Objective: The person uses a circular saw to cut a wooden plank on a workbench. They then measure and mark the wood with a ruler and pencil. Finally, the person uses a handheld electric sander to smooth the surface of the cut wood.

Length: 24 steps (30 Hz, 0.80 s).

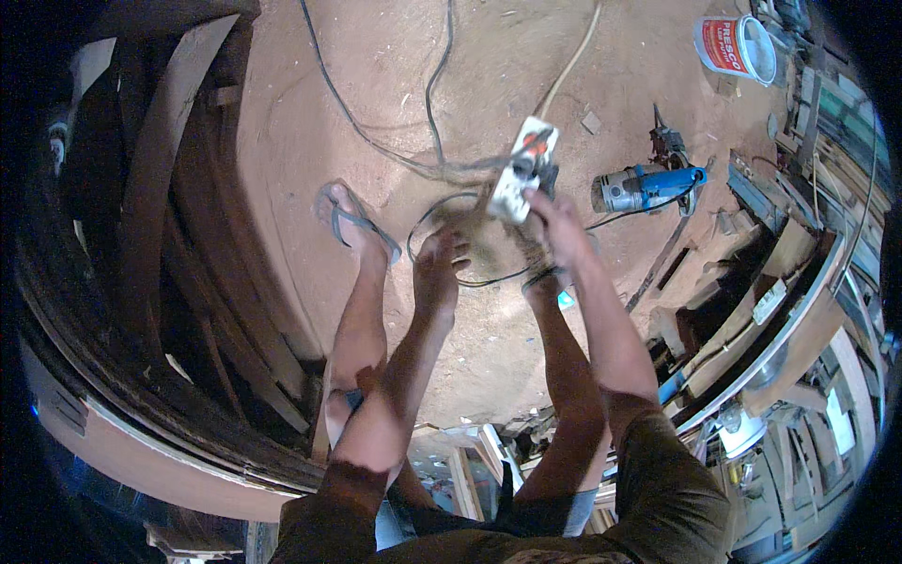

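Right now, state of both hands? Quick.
Left hand: open, fingers loosely bent, nothing visible in its grasp.
Right hand: closed on the near end of the white power strip.

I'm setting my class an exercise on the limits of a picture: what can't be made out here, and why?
All in the head view:
Blurred: the socket and plug details on the white power strip.
Hidden: the right hand's fingers beneath the strip, covered by it.
Hidden: the left hand's palm, behind its own back.
Cut off by the top edge: where the pale cable and two dark cables lead.
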Available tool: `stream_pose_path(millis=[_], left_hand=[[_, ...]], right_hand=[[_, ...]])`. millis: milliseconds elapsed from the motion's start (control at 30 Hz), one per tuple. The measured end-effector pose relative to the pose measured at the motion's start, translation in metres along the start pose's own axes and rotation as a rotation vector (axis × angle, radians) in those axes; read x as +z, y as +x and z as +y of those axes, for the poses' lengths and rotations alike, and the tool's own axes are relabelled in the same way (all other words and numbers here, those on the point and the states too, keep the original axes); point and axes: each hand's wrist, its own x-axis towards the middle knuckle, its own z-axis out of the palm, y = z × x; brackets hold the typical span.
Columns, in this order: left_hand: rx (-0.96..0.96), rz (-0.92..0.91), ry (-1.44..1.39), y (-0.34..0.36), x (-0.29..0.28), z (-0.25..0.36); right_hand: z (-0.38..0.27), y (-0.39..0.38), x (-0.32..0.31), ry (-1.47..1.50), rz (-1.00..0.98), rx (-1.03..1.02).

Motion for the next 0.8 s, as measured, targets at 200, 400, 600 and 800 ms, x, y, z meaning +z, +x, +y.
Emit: stream_pose_path(millis=[200, 400, 600, 800], left_hand=[[-0.294, -0.401, -0.425, -0.009, 0.005, 0.009], [-0.303, -0.600, -0.471, -0.008, 0.005, 0.020], [-0.270, -0.622, -0.444, -0.005, 0.012, 0.015], [-0.164, -0.616, -0.194, -0.003, 0.014, 0.021]], right_hand=[[0.037, -0.089, 0.023, 0.434, -0.366, 0.211], [0.014, -0.104, 0.028, -0.420, 0.045, -0.385], [-0.007, -0.096, 0.039, -0.634, 0.296, -0.675], [-0.009, -0.093, 0.045, -0.642, 0.180, -0.561]])
